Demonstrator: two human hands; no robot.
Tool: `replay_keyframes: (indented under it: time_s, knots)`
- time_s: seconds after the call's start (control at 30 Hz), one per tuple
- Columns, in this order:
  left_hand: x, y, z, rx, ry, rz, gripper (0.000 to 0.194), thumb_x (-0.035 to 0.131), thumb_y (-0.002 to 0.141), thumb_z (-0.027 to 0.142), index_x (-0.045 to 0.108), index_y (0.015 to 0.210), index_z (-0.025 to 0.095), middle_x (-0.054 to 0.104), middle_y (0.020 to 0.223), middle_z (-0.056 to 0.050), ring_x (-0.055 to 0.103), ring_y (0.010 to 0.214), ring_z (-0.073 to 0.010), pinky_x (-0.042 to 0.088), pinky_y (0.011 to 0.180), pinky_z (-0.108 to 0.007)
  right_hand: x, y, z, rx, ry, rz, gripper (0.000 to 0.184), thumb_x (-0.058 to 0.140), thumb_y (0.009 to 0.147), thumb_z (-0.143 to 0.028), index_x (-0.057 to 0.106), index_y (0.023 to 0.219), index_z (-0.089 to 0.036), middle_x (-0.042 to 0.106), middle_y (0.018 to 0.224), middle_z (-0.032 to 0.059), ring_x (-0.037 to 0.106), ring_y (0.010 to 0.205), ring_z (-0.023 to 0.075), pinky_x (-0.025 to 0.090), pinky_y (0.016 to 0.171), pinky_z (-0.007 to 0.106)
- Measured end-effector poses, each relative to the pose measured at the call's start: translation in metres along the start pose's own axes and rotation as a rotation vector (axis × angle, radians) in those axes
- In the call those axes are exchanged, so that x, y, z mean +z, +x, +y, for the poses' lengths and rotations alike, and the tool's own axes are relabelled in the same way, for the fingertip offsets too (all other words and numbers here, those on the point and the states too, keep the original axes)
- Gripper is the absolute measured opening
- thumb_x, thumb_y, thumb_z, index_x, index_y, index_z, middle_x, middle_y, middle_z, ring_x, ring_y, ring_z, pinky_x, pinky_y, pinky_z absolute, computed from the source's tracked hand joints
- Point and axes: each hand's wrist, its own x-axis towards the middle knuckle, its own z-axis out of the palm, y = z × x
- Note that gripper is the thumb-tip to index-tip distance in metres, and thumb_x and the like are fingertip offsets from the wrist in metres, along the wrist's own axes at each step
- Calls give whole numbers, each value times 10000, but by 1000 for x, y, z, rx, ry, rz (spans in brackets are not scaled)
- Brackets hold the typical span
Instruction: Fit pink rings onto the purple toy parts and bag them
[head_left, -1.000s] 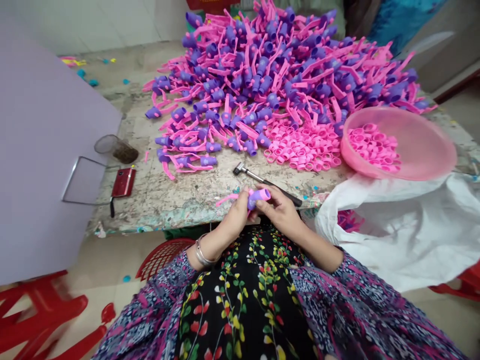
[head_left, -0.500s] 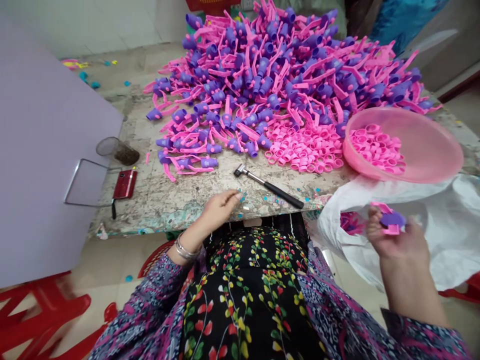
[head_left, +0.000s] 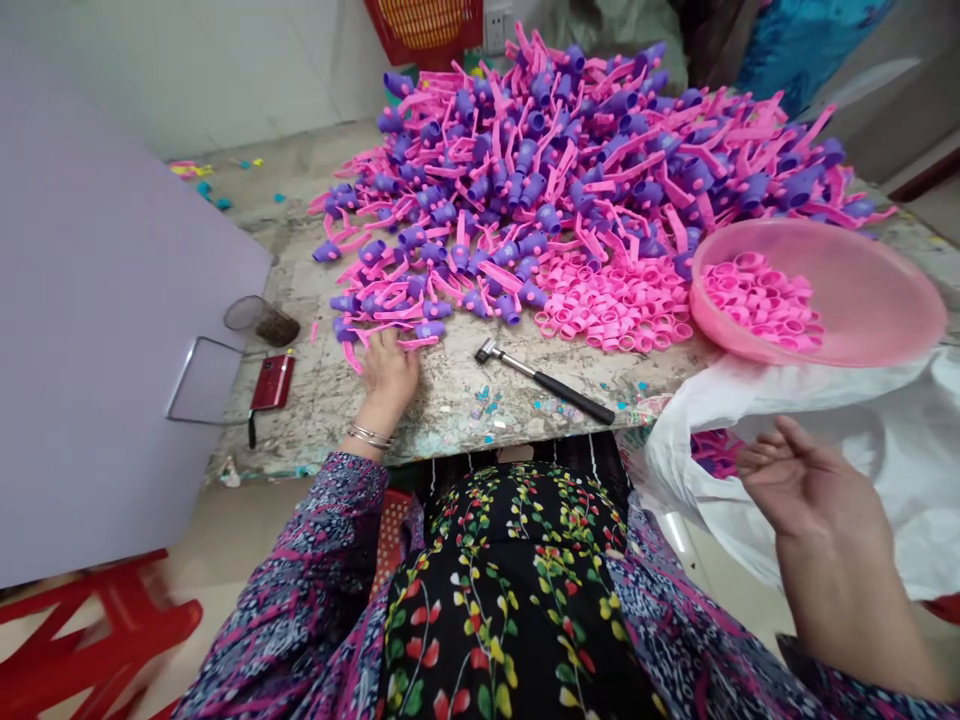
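My left hand (head_left: 390,368) reaches onto the front left end of the pile, its fingers bent over a purple plastic tube with a pink handle (head_left: 421,342). The fingertips are partly hidden among the pieces. Above the mouth of a white sack (head_left: 690,395), my right hand (head_left: 814,490) hovers palm up. Its fingers are loosely curled, the thumb apart, with nothing in them. More pink and purple pieces (head_left: 716,452) show inside the sack. A large heap of purple tubes with pink handles (head_left: 525,160) covers the back of the table.
Small pink rings (head_left: 615,305) lie before the heap, and others fill part of a pink bowl (head_left: 885,290). A black-handled hammer (head_left: 574,396) rests near the table's front edge. On the left are a clear cup (head_left: 262,320), a red phone-like object (head_left: 272,382) and a pale panel (head_left: 112,330).
Both hands held one pink-and-purple piece, then my right hand carried it to the sack and let it go. My left hand moved left and forward to the pieces on the table.
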Motion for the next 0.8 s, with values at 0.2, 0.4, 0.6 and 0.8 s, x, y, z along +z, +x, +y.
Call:
replay_keyframes:
  time_s: [0.2, 0.4, 0.6, 0.8]
  knots:
    - [-3, 2, -14, 36, 41, -154, 364, 525, 871, 274, 623, 1203, 164, 658, 1101, -174, 616, 1009, -346, 463, 799, -417, 37, -20, 4, 309, 233, 37, 123, 652, 682, -116, 632, 766, -204, 483, 588, -36, 443, 479, 70, 391, 398, 179]
    - [-12, -23, -19, 133, -64, -81, 275, 531, 848, 299, 650, 1066, 181, 697, 1009, -123, 640, 934, -287, 453, 746, -352, 53, -25, 12, 385, 208, -81, 157, 699, 635, -144, 626, 765, -193, 507, 583, -60, 435, 453, 49, 399, 390, 151]
    - [-17, -54, -23, 61, -407, 70, 217, 528, 835, 324, 606, 972, 175, 650, 804, -37, 605, 713, -171, 454, 674, -274, 80, -39, 18, 384, 173, -181, 220, 753, 617, -183, 668, 820, -194, 543, 588, -56, 468, 480, 57, 422, 424, 149]
    - [-18, -57, -28, 15, -427, 204, 173, 538, 846, 336, 582, 916, 184, 640, 796, -19, 627, 741, -158, 480, 729, -277, 103, -58, 35, 369, 49, -350, 219, 797, 643, -237, 698, 834, -197, 595, 616, -39, 507, 494, 67, 453, 456, 162]
